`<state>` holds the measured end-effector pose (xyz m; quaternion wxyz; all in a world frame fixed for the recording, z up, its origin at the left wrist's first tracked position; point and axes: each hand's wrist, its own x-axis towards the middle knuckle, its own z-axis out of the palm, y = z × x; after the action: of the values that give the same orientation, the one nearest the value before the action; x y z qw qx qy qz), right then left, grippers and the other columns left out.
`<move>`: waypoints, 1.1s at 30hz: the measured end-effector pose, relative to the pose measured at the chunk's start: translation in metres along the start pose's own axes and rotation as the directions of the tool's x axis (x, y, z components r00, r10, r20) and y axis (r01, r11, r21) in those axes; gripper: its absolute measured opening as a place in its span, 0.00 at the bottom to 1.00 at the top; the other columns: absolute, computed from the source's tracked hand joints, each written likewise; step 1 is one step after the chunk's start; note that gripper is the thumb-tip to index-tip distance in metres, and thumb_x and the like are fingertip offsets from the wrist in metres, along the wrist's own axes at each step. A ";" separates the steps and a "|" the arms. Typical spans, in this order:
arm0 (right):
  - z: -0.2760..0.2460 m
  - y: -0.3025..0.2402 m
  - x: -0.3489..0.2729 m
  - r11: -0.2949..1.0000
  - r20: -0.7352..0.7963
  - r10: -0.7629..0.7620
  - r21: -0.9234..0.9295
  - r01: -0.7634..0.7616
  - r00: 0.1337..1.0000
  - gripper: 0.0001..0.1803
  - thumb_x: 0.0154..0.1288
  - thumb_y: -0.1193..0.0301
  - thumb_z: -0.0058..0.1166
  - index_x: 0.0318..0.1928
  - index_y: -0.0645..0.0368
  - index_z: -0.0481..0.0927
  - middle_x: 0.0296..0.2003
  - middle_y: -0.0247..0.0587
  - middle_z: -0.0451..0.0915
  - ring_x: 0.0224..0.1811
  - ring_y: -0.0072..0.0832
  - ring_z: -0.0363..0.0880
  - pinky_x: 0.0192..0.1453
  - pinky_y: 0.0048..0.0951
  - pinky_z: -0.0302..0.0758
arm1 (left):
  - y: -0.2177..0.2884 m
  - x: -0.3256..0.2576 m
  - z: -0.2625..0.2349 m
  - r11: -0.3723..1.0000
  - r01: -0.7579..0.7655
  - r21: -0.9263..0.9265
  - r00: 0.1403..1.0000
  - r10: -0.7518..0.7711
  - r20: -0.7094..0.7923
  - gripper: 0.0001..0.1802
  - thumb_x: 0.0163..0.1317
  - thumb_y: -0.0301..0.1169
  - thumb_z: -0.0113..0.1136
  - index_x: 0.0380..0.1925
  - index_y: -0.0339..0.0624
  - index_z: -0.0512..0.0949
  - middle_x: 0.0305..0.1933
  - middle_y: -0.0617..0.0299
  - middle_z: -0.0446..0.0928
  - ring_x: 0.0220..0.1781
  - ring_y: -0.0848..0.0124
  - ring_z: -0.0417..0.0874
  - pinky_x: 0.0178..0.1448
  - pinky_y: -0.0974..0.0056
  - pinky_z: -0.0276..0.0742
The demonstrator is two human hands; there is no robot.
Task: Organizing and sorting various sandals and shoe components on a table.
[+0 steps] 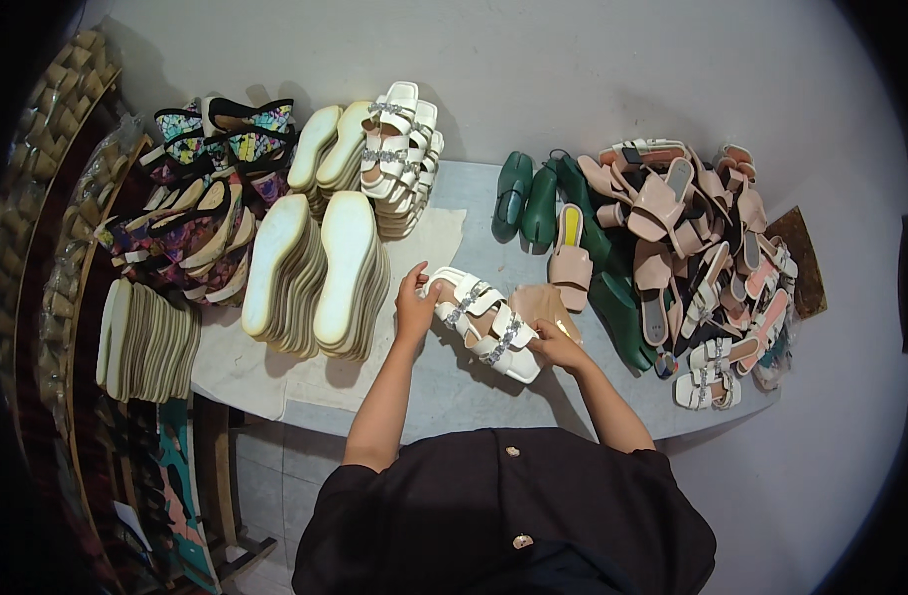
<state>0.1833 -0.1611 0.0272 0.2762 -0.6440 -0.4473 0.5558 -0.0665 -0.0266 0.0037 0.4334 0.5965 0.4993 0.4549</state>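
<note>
Between my two hands, above the table, is a white sandal with wide straps and silvery jewelled bands. My left hand has its fingers closed on the upper left end of the sandal. At the lower right end my right hand grips its edge, thumb on top; the other fingers are partly hidden. A beige flat piece lies on the table just behind the sandal. Past it sits a pale pink slide with a yellow patch on its insole.
Stacks of cream soles and a pile of white sandals stand left. Colourful uppers lie farther left beside a rack. Green shoe lasts and heaped pink sandals fill the right. A wall rises behind.
</note>
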 end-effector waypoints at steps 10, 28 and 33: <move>0.014 -0.140 0.053 0.777 -0.126 -0.238 0.570 0.267 0.963 0.16 0.52 0.78 0.51 0.44 0.64 0.70 0.34 0.39 0.77 0.39 0.24 0.73 0.45 0.24 0.66 | -0.039 0.010 0.009 0.933 -0.001 -0.360 0.983 -0.065 -0.171 0.26 0.62 0.34 0.51 0.58 0.37 0.61 0.52 0.51 0.69 0.54 0.67 0.70 0.56 0.64 0.66; 0.109 -0.293 0.230 0.992 -0.649 0.090 0.127 -0.008 0.755 0.29 0.54 0.50 0.45 0.52 0.55 0.68 0.52 0.47 0.70 0.61 0.41 0.57 0.60 0.58 0.42 | -0.043 -0.048 0.011 0.988 0.092 -0.121 0.987 -0.107 -0.119 0.17 0.56 0.25 0.50 0.47 0.35 0.70 0.36 0.58 0.74 0.38 0.71 0.76 0.46 0.67 0.70; 0.106 -0.291 0.236 0.983 -0.568 0.139 0.178 -0.044 0.811 0.35 0.48 0.48 0.49 0.53 0.58 0.66 0.57 0.52 0.61 0.61 0.44 0.54 0.62 0.48 0.48 | -0.030 -0.045 0.016 0.990 0.084 -0.116 0.990 -0.096 -0.103 0.17 0.55 0.25 0.52 0.46 0.34 0.70 0.36 0.59 0.75 0.38 0.71 0.76 0.46 0.68 0.70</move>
<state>-0.0015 0.1622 0.1400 0.4213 -0.7794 -0.2659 0.3799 -0.0611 -0.0689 -0.0333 0.4583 0.5229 0.5223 0.4938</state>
